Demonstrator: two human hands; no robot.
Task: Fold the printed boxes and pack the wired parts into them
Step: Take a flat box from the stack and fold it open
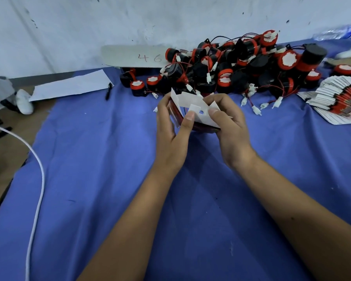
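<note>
Both our hands, left hand (171, 126) and right hand (229, 126), pinch the box (193, 110); thumbs press its flaps shut, parts pile (231, 65) just beyond the fingertips.

Both hands raised together, left hand (171, 126) and right hand (227, 126) pinching; forearms bare.

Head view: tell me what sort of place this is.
Probably a small hand-packing workbench. A heap of red-and-black wired parts lies on a blue cloth, flat printed boxes are stacked at the right, and both hands fold one box.
</note>
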